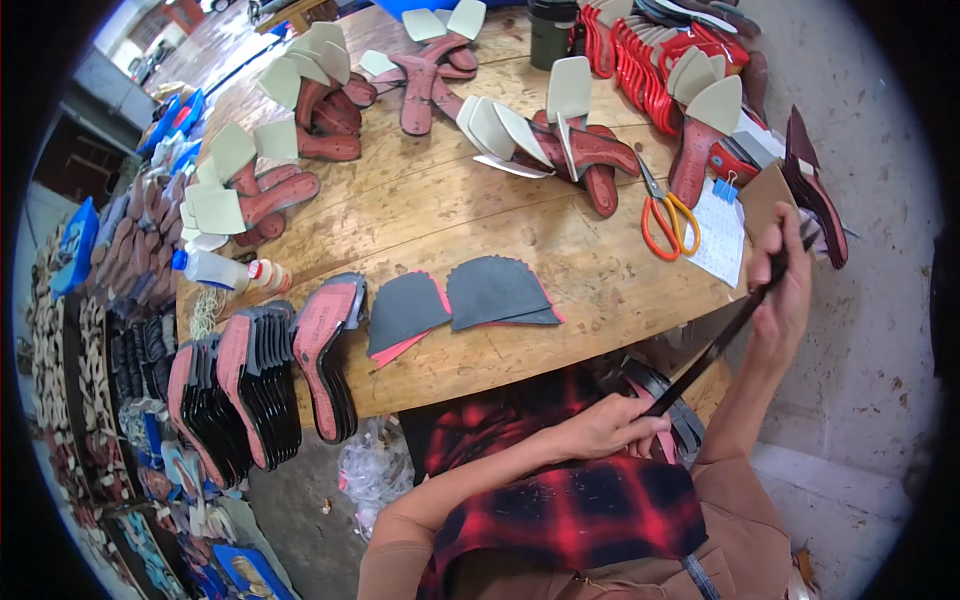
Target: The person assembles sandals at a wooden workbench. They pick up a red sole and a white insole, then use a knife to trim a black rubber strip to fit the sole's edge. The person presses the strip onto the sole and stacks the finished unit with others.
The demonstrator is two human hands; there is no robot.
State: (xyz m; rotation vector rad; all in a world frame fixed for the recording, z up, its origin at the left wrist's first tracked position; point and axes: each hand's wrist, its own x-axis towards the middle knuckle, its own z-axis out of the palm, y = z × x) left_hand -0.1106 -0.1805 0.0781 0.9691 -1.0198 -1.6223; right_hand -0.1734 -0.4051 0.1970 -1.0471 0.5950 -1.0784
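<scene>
Over the table's right front edge, a long thin dark strip-like piece (712, 352) slants between my hands. It shows edge-on, so whether it is a shoe insole I cannot tell. My left hand (612, 428) grips its lower end, close to my lap. Higher up and to the right, my right hand (783, 290) has its fingers wrapped round the upper end. Dark and pink shoe pieces (683, 425) lie below, partly hidden by my left hand. Just behind my right hand, dark maroon insoles (815, 190) stand beside a cardboard box (768, 195).
Orange-handled scissors (668, 225) lie by a written paper (712, 240). Stacked pink-and-black insoles (258, 385) overhang the table's left front edge, beside dark curved pieces (500, 292). Red insoles with cream pads (590, 150), a bottle (212, 270) and a dark cup (551, 35) stand farther back.
</scene>
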